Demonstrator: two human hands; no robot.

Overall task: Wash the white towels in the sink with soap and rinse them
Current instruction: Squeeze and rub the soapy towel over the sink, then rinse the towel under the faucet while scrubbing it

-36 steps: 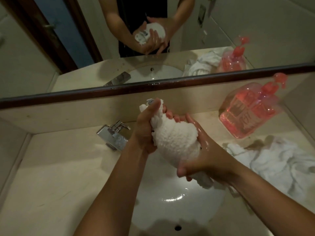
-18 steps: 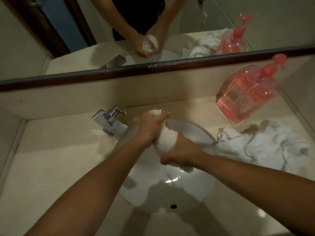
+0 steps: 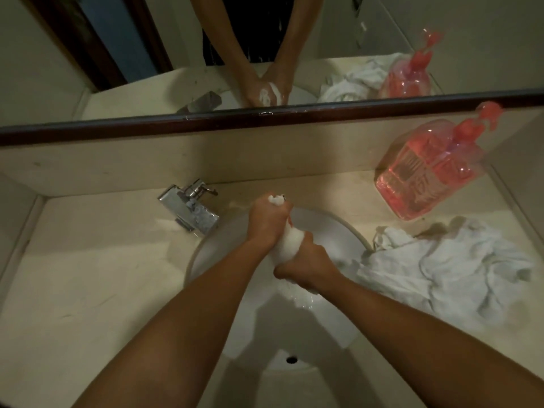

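Both bare arms reach forward over the round white sink (image 3: 206,254), and the left hand (image 3: 266,220) and the right hand (image 3: 306,265) are curled tight around one fluffy white towel (image 3: 287,247), squeezed into a fat roll above the bowl. A crumpled pile of white towels (image 3: 441,266) lies on the smooth cream counter (image 3: 88,290) to the right, spilling over the sink's edge. Behind the pile stands a clear pink soap bottle (image 3: 424,178) with a pump, and a shiny metal tap (image 3: 190,209) sits left of the sink.
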